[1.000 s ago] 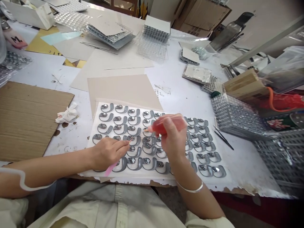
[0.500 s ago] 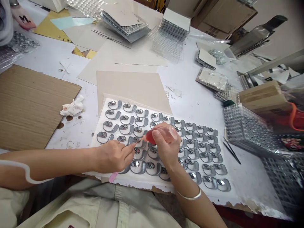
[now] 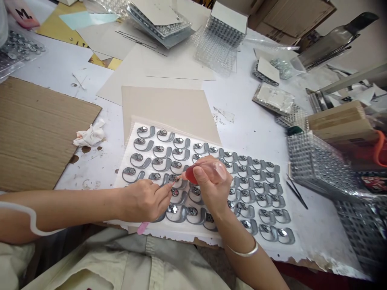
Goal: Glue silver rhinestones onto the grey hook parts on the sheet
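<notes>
My right hand (image 3: 213,187) is closed around a small clear squeeze bottle (image 3: 193,174) with red contents. The nozzle points left and down at one of the grey curved metal pieces (image 3: 177,213), which carry dark settings, many with a shiny stone. Pinched in my left hand (image 3: 148,200) is a thin pink stick (image 3: 143,228); its wide end shows below the palm, its fine tip close to the nozzle. Rows of these pieces lie on a white sheet (image 3: 121,183) under both hands. Some pieces are hidden by my hands.
Left of the sheet lie a crumpled tissue (image 3: 90,134) and a cardboard piece (image 3: 45,133). Beige card (image 3: 166,104) lies behind. Black tweezers (image 3: 296,192) rest at the right, beside stacked clear trays of stones (image 3: 314,165). More trays (image 3: 228,30) stand farther back.
The view has shifted slightly. Both hands keep nearly the same place over the same piece, with the bottle nozzle and the stick tip still close together.
</notes>
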Motion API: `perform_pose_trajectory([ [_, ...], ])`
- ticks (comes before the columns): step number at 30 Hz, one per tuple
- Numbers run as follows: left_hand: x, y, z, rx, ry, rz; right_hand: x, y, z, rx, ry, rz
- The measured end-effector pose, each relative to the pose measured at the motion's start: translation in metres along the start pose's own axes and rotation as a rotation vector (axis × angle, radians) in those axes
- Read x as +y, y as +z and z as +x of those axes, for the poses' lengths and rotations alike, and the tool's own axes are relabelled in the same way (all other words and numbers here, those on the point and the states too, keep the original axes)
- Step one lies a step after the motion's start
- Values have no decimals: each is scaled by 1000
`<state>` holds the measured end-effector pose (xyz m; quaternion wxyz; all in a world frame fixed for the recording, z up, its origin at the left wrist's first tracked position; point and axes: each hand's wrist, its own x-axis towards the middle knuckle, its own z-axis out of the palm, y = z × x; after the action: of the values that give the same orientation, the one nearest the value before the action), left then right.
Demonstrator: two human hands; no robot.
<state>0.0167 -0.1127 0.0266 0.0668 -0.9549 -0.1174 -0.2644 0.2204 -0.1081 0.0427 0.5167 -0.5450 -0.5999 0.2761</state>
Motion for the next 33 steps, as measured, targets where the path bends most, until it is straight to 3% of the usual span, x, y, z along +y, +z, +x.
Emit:
perform_pose_trajectory([
  [5,0,0,0,4,16,11,0,0,0,1,40,8],
  [23,-1,0,0,12,3,-8,4,-1,0,-4,-21,19],
  [33,-1,2,-1,33,-10,-41,7,-2,-1,51,-139,-16],
])
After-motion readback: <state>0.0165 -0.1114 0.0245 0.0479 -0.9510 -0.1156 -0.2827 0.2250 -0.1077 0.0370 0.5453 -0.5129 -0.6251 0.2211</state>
